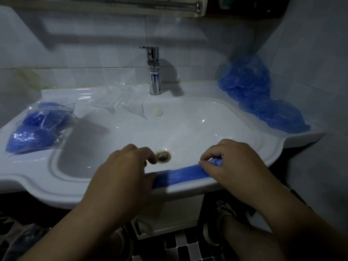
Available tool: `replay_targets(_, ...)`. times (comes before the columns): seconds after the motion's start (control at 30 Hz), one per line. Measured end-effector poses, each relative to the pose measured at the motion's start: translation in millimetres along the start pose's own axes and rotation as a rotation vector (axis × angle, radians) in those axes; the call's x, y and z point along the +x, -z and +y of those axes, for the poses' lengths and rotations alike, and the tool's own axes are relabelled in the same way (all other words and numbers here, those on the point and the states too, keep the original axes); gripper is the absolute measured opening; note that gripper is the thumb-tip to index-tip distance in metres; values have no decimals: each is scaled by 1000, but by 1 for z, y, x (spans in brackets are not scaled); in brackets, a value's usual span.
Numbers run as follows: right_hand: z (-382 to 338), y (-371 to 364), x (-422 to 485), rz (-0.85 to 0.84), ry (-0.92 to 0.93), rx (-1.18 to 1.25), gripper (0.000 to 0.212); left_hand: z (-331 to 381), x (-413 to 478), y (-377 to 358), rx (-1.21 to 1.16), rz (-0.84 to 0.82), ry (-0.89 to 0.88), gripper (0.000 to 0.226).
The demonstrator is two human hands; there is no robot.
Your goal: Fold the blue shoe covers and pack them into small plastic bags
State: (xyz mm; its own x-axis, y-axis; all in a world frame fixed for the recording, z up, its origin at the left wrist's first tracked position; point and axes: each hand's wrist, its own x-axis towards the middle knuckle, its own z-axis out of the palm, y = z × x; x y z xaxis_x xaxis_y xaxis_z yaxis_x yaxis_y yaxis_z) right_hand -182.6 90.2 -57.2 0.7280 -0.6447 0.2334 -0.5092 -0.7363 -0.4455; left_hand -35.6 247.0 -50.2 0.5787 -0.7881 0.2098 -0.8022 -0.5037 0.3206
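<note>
blue shoe cover sits half-folded, right hand pinching one end, left hand curled at the other, hold unclear; packed bags few, loose pile remains.

No text, label, brand, number or sign can be read anywhere in the view. The container at the top right edge of the frame is too dim and too cut off for any print on it to be made out.
</note>
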Motion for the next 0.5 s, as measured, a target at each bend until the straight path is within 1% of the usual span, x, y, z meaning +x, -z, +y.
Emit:
replay_targets(0.1, 0, 1, 0, -36, 10, -9, 13, -3, 0, 4, 0, 0, -105, 43)
replay_targets(0.17, 0, 2, 1, -46, 20, -18, 13, 5, -1, 0, 13, 25, -235, 44)
replay_targets(0.2, 0, 2, 1, -43, 29, -26, 13, 9, -3, -4, 15, 12, -316, 42)
replay_targets(0.23, 0, 2, 2, -39, 41, -38, 14, 13, -6, -8, 37, -34, -385, 45)
replay_targets(0.27, 0, 2, 3, -39, 55, -56, 14, 14, -8, -15, 96, -65, -449, 54)
replay_targets(0.33, 0, 2, 3, -33, 67, -110, 16, 12, -12, -26, 191, -121, -494, 73)
replay_targets(0.37, -1, 2, 1, -7, 87, -165, 17, 11, -13, -27, 201, -149, -491, 79)
replay_targets(0.43, -8, 1, -6, 86, 203, -278, 21, 9, -14, -30, 184, -191, -495, 82)
replay_targets(0.47, -12, -1, -11, 91, 278, -270, 27, 9, -14, -30, 168, -194, -513, 81)
replay_targets(0.5, -19, -2, -18, 16, 325, -207, 39, 9, -13, -29, 139, -206, -522, 80)
